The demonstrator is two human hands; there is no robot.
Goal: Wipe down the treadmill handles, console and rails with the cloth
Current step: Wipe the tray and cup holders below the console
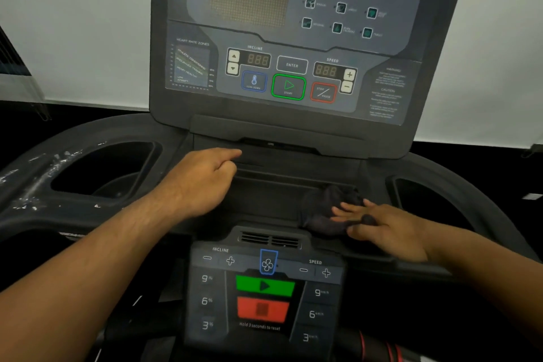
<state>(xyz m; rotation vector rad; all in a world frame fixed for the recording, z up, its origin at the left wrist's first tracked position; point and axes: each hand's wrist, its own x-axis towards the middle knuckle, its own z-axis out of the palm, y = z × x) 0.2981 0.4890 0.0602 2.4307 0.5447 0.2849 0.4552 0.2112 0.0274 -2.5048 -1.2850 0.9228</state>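
Pressing on the cloth (324,210) is done by the right hand (382,228), fingers straight and flat, nothing gripped. Cloth is bunched in the tray (264,200) below the console (293,47), right of centre. Left hand (199,179), fingers curled, empty, is rested under the console. Console lies up-forward of the cloth; path judged unobstructed.

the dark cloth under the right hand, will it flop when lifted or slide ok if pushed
Probably floppy: the cloth lies bunched in soft folds under the right hand, so it should sag when lifted. Likely light, being a small soft wad. Pushed with flat fingers, it should slide over the smooth-looking tray, perhaps bunching further.
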